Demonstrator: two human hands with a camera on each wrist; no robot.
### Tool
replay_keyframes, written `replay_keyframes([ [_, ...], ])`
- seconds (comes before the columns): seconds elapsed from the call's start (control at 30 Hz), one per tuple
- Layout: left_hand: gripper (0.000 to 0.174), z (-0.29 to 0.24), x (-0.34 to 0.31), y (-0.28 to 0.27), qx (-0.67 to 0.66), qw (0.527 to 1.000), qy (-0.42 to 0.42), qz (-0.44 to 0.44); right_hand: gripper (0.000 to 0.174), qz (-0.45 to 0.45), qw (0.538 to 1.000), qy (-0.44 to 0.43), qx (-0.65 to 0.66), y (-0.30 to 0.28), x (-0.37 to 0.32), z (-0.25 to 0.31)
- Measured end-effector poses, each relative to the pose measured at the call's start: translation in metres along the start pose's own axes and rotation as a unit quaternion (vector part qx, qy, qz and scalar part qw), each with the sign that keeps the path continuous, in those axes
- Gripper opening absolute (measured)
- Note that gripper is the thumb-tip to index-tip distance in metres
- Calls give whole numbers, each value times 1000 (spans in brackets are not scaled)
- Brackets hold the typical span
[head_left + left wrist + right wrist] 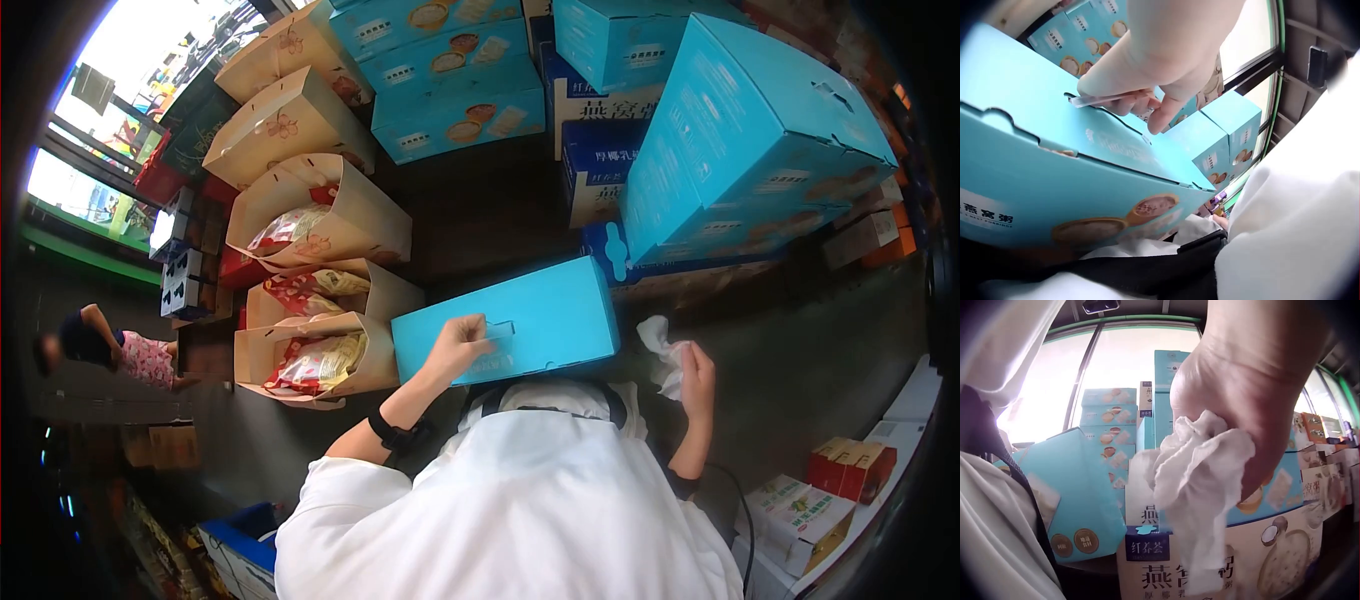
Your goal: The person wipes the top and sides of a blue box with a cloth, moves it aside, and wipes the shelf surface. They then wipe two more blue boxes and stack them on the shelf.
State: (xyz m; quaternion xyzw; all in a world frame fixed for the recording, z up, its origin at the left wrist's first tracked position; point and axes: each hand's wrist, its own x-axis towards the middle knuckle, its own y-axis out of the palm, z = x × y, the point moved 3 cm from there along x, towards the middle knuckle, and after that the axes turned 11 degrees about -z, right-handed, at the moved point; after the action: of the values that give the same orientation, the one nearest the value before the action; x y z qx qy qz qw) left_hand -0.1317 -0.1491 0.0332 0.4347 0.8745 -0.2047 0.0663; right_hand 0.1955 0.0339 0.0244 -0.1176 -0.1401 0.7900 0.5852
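A turquoise box (560,315) is held close to the person's front, tilted in the head view. The left hand (455,345) grips its handle at the slot in the top; in the left wrist view the fingers of that hand (1160,75) curl round the clear handle strip (1100,99) above the box's top face (1022,81). On the right, the right hand (697,380) pinches a crumpled white cloth or tissue (662,350), apart from the box. The cloth (1200,481) hangs down below the right hand (1241,400) in the right wrist view.
Beige paper bags (320,225), some holding red and yellow packets, stand at the left. Stacked turquoise boxes (460,110) are at the back, and larger ones (720,150) at the right. Small cartons (800,520) lie lower right. Another person (100,340) is at far left.
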Motion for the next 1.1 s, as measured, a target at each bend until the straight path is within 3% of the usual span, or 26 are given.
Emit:
replay_keyframes([
  [0.1,32,-5,-7,6,19,1000,21,-13,29,36,996,17,-84,12,2,-1],
  [0.23,25,-2,-20,19,48,998,48,-8,51,120,985,-45,-116,45,-2,-2],
  [0.27,25,-1,-25,20,45,998,43,-9,51,124,984,-43,-119,48,-2,1],
  [0.33,23,1,-31,25,74,995,60,2,52,229,964,21,-136,51,-3,13],
  [0.4,23,10,-30,26,70,996,48,4,55,218,965,9,-142,53,-2,-4],
  [0.47,22,16,-24,27,70,997,40,10,53,284,944,14,-168,58,-5,-12],
  [0.57,22,25,-17,30,85,996,2,24,53,294,938,34,-178,74,-8,-9],
  [0.67,25,35,-8,34,130,990,15,46,58,299,925,48,-229,90,-1,-26],
  [0.77,28,38,6,36,173,980,52,80,63,262,949,37,-169,103,8,-49],
  [0.87,28,51,21,39,198,976,65,64,53,259,946,51,-189,112,15,-54],
  [1.03,28,69,39,45,225,969,79,62,54,280,924,80,-248,128,13,-93],
  [1.1,27,70,47,46,234,968,65,57,53,225,962,82,-128,129,12,-97],
])
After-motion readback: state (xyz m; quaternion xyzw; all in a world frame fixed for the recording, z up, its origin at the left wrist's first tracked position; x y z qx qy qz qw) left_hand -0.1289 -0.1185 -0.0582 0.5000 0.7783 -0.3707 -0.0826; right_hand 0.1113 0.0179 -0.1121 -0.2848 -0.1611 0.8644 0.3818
